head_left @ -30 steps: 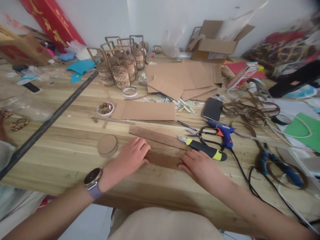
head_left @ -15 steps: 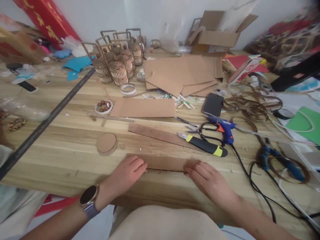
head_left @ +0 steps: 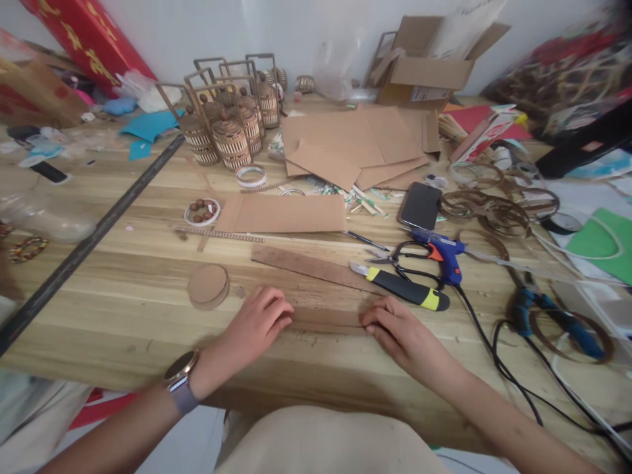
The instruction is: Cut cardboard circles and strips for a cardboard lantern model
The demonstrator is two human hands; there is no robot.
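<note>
Here's the left hand (head_left: 259, 320) and the right hand (head_left: 402, 332), fingers closed on opposite ends of a cardboard strip (head_left: 326, 318), low over the table (head_left: 143, 329) before the person, long axis running left to right, ends pointing sideways.

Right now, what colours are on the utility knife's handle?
The handle is black with yellow-green bands near both ends; best seen in the head view.

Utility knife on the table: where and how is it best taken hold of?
The utility knife is probably best gripped around the black middle of its handle by the right hand coming from the near side: it lies flat, the bare blade points left, clear of that grip, and scissors crowd its far side.
</note>
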